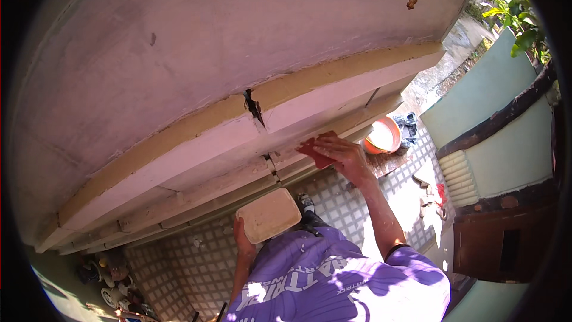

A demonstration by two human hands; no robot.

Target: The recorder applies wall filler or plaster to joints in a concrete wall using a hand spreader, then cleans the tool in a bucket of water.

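My left hand point(241, 235) grips the left side of a cream, rounded rectangular tub point(268, 214) in front of my body. Whether its pale face is a filling or a lid, I cannot tell. With my right hand point(342, 154) I hold a thin, dark red flat piece point(317, 152) against or very close to the pale wall ledges point(333, 125). Its exact kind does not show. To the left of that hand, a dark, jagged crack point(254, 108) breaks the yellowish moulding point(196, 116). A smaller crack point(271, 164) runs through the ledge below it.
An orange bucket point(383, 136) stands at the right beside dark plastic point(407, 128). Below lies a checkered tile floor point(345, 203). Assorted items point(116, 280) sit at the lower left. A pale green wall point(494, 107) and a brown door point(506, 241) are on the right.
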